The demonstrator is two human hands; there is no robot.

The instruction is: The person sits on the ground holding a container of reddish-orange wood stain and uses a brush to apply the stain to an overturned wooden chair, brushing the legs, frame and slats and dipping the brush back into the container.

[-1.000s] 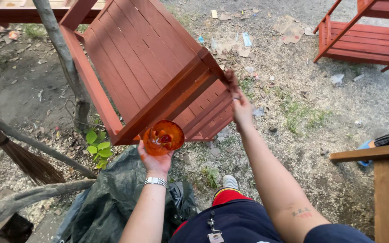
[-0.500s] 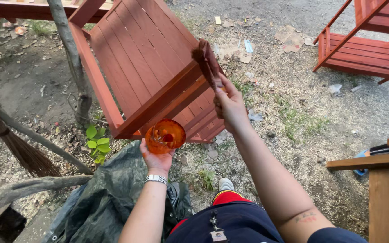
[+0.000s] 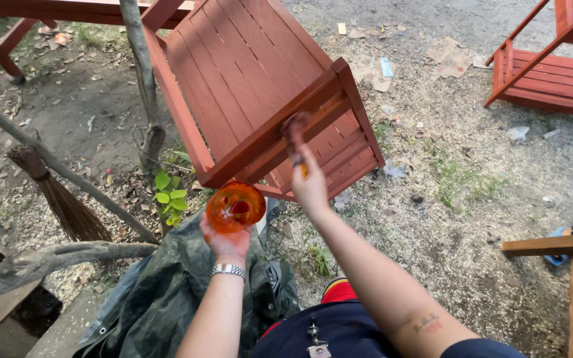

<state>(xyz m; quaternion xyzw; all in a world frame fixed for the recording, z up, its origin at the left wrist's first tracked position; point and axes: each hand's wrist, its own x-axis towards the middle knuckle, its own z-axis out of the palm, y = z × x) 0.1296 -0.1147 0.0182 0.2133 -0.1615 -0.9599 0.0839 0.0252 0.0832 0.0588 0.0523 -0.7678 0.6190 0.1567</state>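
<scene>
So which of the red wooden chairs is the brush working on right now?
The tipped-over chair in the middle, lying tilted. The right hand holds the brush against its frame rail. The other chair, top right, is out of reach.

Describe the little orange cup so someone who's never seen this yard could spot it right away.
Start at the big red slatted wooden chair tipped on the dirt in the middle of the view. Just below its lower edge, the person's left hand holds a small round translucent orange plastic cup. It is the only glossy, see-through orange thing there; the furniture around it is dull red wood.
</scene>
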